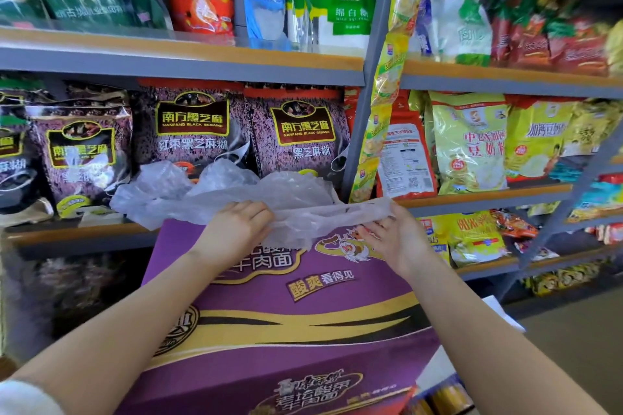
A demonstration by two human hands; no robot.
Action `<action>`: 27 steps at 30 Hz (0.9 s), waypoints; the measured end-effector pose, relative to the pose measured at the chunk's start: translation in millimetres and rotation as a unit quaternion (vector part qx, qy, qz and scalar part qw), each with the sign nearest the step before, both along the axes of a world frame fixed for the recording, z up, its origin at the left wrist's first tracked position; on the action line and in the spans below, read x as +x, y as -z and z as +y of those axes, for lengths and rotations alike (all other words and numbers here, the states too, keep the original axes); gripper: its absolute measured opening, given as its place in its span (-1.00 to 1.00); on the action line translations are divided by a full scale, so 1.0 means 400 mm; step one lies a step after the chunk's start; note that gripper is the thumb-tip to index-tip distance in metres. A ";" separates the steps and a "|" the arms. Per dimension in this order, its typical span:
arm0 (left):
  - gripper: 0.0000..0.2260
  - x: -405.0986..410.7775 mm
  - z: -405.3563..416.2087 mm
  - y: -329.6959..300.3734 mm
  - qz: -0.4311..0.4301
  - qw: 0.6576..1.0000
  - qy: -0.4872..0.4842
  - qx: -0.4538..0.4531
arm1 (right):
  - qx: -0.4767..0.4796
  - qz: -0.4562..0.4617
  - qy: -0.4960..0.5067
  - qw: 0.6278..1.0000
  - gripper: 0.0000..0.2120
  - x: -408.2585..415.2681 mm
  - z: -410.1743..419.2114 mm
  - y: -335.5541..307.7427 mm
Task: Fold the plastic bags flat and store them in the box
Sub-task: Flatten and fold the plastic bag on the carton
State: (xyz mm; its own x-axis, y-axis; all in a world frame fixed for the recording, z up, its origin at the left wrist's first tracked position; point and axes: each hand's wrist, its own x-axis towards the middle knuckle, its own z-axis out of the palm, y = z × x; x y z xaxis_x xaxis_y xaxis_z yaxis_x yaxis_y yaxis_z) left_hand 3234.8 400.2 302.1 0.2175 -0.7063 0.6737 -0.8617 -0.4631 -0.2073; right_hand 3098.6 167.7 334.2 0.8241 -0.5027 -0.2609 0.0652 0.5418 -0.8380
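A crumpled clear plastic bag (pixel 236 199) is stretched across the far edge of a big purple noodle carton (pixel 286 307). My left hand (pixel 236 226) grips the bag near its middle, fingers curled over the film. My right hand (pixel 391 236) holds the bag's right end, a narrow twisted strip, with the thumb against it. The bag's left part billows loosely over the carton's far-left corner. The carton's top is closed and faces me; no opening is visible.
Grey metal shelves (pixel 188 61) stand right behind the carton, packed with black sesame paste bags (pixel 195 131), sugar packs (pixel 340 10) and yellow soy milk powder bags (pixel 468 145). A hanging strip of yellow sachets (pixel 387 77) runs down the shelf post. White paper (pixel 502 310) lies to the carton's right.
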 end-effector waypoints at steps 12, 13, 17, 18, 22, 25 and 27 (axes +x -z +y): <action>-0.50 -0.014 0.027 -0.098 0.023 0.993 0.024 -0.116 | 0.041 -0.080 -0.021 0.996 -0.82 0.009 0.038 -0.083; -0.52 -0.020 0.030 -0.107 0.017 0.993 0.032 -0.114 | 0.027 -0.031 0.008 0.999 -0.80 0.014 0.032 -0.085; -0.50 -0.062 0.031 -0.143 -0.003 0.994 0.043 -0.105 | -0.212 0.111 0.127 0.963 -0.85 0.010 0.017 -0.079; -0.51 -0.077 0.030 -0.151 -0.020 0.994 0.039 -0.100 | -0.340 0.108 0.153 0.922 -0.80 0.007 0.015 -0.073; -0.57 -0.147 0.015 -0.179 -0.053 0.995 0.037 -0.077 | -0.720 -0.070 0.110 0.682 -0.65 -0.050 0.071 -0.118; -0.53 -0.212 -0.012 -0.210 -0.022 0.995 0.044 -0.085 | -0.818 -0.139 -0.039 0.557 -0.70 -0.079 0.110 -0.133; -0.56 -0.259 -0.027 -0.235 0.008 0.994 0.049 -0.098 | -0.791 -0.152 -0.112 0.582 -0.85 -0.103 0.111 -0.145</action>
